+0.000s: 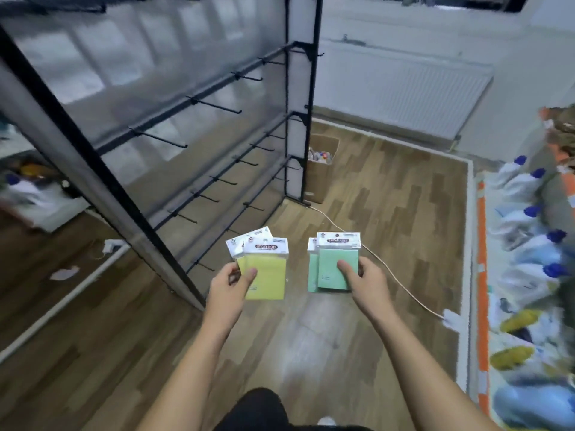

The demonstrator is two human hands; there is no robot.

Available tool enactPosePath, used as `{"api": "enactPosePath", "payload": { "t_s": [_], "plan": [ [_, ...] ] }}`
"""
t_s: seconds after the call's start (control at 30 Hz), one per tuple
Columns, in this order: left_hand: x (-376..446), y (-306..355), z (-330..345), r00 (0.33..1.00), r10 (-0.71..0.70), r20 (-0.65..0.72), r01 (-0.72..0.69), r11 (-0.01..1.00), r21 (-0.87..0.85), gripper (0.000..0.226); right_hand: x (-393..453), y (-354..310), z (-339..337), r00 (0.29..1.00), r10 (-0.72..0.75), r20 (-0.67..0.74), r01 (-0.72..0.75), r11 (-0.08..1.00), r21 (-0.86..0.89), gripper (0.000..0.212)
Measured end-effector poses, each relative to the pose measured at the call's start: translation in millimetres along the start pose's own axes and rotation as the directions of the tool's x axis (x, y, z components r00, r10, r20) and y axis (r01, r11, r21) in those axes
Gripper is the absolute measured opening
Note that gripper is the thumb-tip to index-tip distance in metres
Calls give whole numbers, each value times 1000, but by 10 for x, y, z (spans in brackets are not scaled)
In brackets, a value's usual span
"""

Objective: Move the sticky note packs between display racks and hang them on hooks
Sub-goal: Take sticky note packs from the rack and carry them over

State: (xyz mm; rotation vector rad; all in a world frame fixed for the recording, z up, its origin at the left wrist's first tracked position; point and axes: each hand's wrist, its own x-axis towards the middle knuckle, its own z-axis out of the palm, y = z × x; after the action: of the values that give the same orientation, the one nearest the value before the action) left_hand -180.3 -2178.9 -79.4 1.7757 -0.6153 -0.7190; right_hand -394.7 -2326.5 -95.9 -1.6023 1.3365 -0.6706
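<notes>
Hands: your left hand (231,283) pinches the fanned yellow sticky note packs (264,269), your right hand (362,281) clamps the stacked green sticky note packs (336,265), thumbs on top | headers up, probably so hang holes stay free | rack: bare hooks (217,104) on the display rack (149,126), left of the packs | floor: cardboard box (322,163) beyond.

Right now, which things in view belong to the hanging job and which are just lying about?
Job: yellow packs held in the left hand; green packs held in the right hand; display rack with bare hooks.

Lying about: cardboard box, cable and paper scrap on the floor, radiator, blue-capped bottles.
</notes>
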Motion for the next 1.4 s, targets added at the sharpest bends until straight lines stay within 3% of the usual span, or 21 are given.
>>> {"api": "enactPosePath", "payload": {
  "t_s": [0.3,0.57,0.73,0.93,1.03,1.17,1.3,1.4],
  "plan": [
    [963,59,-379,947,-105,-304,90,994,-61,10,1242,-816,967,925,-196,324,186,981,62,13],
    [1367,178,-382,909,-164,-384,121,983,-135,32,1559,-1287,1504,807,-281,520,257,959,119,14],
    [1511,297,-267,878,-215,-428,104,958,-267,20,1753,-1461,1726,710,-335,620,349,931,103,16],
    [1632,434,-121,830,-262,-493,83,931,-355,28,2030,-1667,1861,627,-355,694,448,892,52,21],
    [1699,405,-49,788,-279,-549,95,936,-340,41,2181,-1750,1952,626,-346,699,377,919,118,33],
    [1782,402,58,749,-285,-598,97,940,-327,34,2282,-1904,2060,675,-301,674,173,952,252,25],
    [1810,389,126,697,-312,-646,64,924,-377,25,2415,-2068,2148,694,-380,612,184,915,360,26],
    [1786,378,108,648,-327,-688,31,914,-405,23,2484,-2209,2162,654,-448,609,191,877,441,21]
  ]
}}
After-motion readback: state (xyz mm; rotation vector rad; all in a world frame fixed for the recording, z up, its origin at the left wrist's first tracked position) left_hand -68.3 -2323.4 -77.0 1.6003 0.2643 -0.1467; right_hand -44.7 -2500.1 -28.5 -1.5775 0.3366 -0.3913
